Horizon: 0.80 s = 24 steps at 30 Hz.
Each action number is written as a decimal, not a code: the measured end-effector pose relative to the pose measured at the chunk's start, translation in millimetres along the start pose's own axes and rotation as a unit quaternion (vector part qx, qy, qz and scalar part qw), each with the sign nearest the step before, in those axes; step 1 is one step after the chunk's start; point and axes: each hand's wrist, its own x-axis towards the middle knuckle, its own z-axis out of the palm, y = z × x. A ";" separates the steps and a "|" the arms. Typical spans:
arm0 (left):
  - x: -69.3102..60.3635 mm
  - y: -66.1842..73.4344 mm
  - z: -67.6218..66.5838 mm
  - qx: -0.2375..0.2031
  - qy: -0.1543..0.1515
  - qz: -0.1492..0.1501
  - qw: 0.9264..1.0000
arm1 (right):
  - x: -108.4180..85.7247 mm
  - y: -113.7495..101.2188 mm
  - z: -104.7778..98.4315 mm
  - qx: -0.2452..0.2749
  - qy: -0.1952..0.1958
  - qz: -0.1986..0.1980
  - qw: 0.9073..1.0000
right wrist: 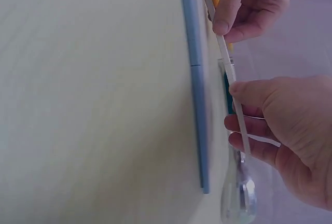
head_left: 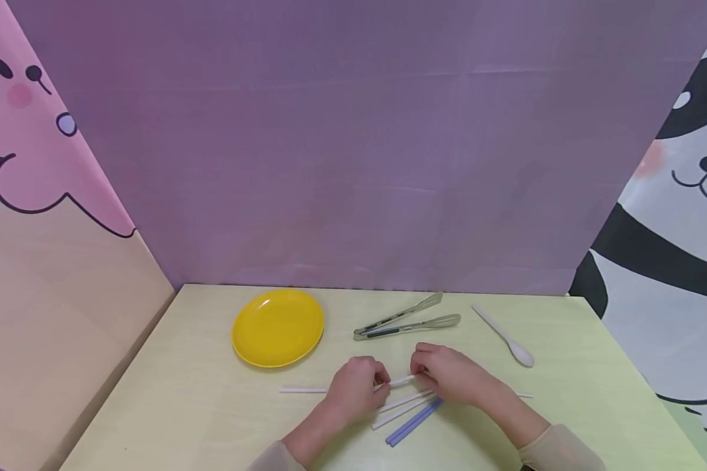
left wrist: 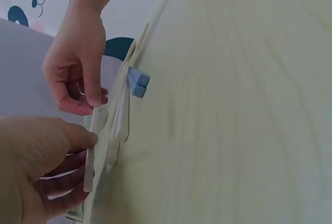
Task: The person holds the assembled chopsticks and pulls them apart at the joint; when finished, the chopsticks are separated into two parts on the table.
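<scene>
- While the left hand (head_left: 356, 387) and right hand (head_left: 450, 377) pinch a white chopstick (head_left: 402, 381) in the head view, two blue chopsticks (head_left: 411, 428) lie near on the worktop (head_left: 200, 392).
- Left wrist view: the white chopstick is held clear of the worktop.
- Right wrist view: it slants from hand to hand.

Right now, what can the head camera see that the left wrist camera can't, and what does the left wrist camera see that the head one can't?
Only the head view shows the yellow plate and the pink cartoon face.

Only the left wrist view shows clearly that the blue sticks have square ends.

Both show the left hand and right hand pinching a white stick, plus the panda picture.
</scene>
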 end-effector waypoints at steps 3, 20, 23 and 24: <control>0.9 -1.0 -4.5 0.007 0.022 0.001 1.000 | 1.6 -1.7 -4.6 -0.006 0.015 -0.007 1.000; 0.8 9.7 -34.6 0.062 0.080 0.053 0.993 | 4.8 -17.6 -35.9 0.009 0.042 -0.006 0.999; 1.4 12.1 -40.5 0.071 0.091 0.069 0.991 | 4.5 -20.3 -41.4 0.008 0.054 -0.013 0.998; 1.8 12.9 -42.2 0.075 0.093 0.075 0.990 | 4.3 -21.4 -42.9 0.008 0.057 -0.015 0.998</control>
